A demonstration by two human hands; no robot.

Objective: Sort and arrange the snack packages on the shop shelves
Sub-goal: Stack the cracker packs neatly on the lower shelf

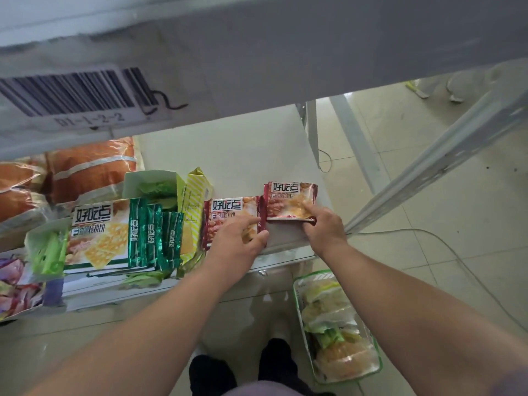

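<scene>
Two dark red biscuit packs lie near the right end of the white shelf (pixel 243 155). My left hand (pixel 238 242) rests on the left red pack (pixel 225 215), thumb at its right edge and fingers spread over its front. My right hand (pixel 321 224) grips the lower edge of the right red pack (pixel 291 200), thumb on its front and fingers curled beneath. Left of them stand several green packs (pixel 154 232) on edge, beside a flat green-and-white pack (pixel 97 232) and a yellow striped pack (pixel 194 210).
An upper shelf edge with a barcode label (pixel 71 95) hangs close overhead. Orange bags (pixel 91 170) sit at the back left, purple packs (pixel 14 284) at the far left. A green basket (pixel 337 327) of snack bags stands on the tiled floor at right, beside a cable (pixel 457 252).
</scene>
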